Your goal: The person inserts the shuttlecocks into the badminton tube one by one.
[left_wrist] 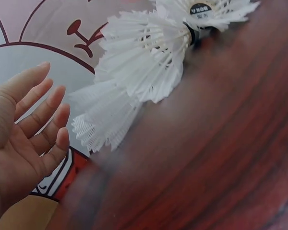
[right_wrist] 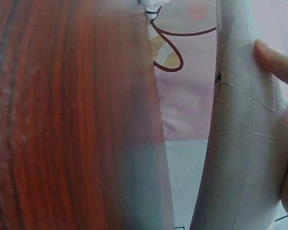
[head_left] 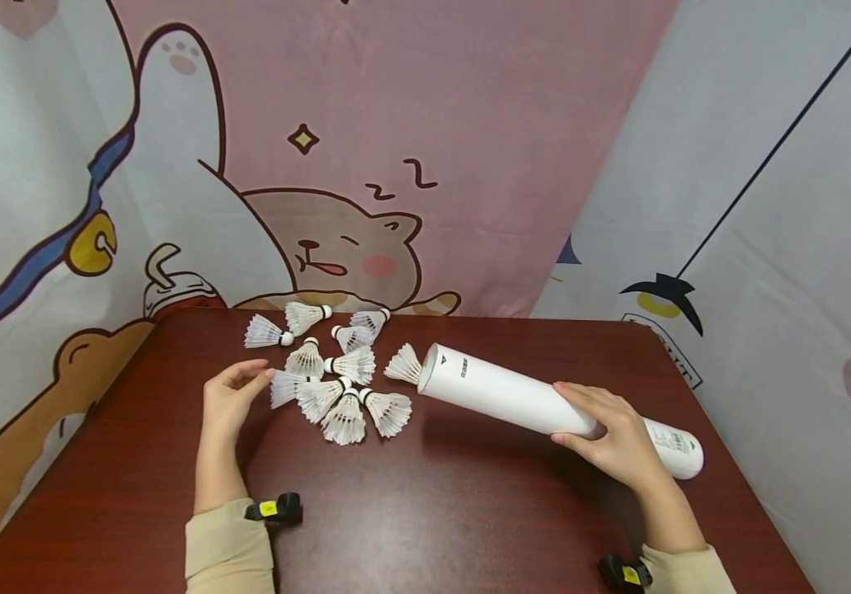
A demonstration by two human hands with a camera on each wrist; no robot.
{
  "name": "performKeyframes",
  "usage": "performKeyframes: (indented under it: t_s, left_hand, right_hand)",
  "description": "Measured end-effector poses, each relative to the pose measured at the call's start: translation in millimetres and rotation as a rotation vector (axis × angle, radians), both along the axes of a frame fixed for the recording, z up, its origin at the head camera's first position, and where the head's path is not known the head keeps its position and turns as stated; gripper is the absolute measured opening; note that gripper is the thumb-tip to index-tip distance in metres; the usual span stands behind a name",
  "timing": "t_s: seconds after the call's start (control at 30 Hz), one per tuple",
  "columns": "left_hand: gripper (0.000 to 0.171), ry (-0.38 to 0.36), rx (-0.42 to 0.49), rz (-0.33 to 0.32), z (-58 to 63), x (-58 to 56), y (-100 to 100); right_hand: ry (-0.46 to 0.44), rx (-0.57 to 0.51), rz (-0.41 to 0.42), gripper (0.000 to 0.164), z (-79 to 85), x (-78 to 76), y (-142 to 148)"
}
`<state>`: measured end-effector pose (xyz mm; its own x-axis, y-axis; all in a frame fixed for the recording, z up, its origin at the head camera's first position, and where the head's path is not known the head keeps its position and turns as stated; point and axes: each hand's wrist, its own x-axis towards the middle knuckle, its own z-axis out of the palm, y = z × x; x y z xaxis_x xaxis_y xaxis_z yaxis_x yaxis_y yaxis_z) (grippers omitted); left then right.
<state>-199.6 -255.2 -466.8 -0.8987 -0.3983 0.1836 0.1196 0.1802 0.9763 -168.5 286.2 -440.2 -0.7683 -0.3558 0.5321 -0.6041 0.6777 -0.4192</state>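
My right hand [head_left: 614, 433] grips a long white shuttlecock tube [head_left: 503, 389] round its lower half, thumb and fingers on either side. The tube slants across the right of the table with its mouth turned toward the pile, its wall filling the right side of the right wrist view. One feathered shuttlecock [head_left: 402, 365] shows at the mouth, feathers outward. At the left edge of several loose white shuttlecocks [head_left: 347, 419] is my left hand [head_left: 227, 402]. In the left wrist view its fingers [left_wrist: 43, 117] are loosely bent and hold nothing, beside the feather skirt of a shuttlecock [left_wrist: 103, 115].
More shuttlecocks [head_left: 308, 317] lie toward the back edge of the dark red-brown wooden table [head_left: 425, 511]. Behind the table hangs a cloth [head_left: 500, 148] printed with cartoon animals. Black wrist cameras [head_left: 288, 507] sit at both sleeve cuffs.
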Motion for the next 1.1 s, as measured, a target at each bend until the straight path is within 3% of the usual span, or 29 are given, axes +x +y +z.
performKeyframes:
  t_s: [0.17,0.47,1.1]
  left_hand:
    - [0.029,-0.037,-0.067,0.012,-6.5,0.5,-3]
    - [0.031,-0.090,-0.086,0.025,-15.0,-1.4,-6]
    - [0.027,-0.099,-0.087,-0.011,-22.7,-4.7,-3]
  right_hand:
    - [0.006,0.003,-0.002,0.076,-0.9,0.0,0]
    - [0.065,0.008,0.014,0.076,-3.1,-1.7,1]
    - [0.047,0.009,0.025,0.076,-3.9,-1.7,1]
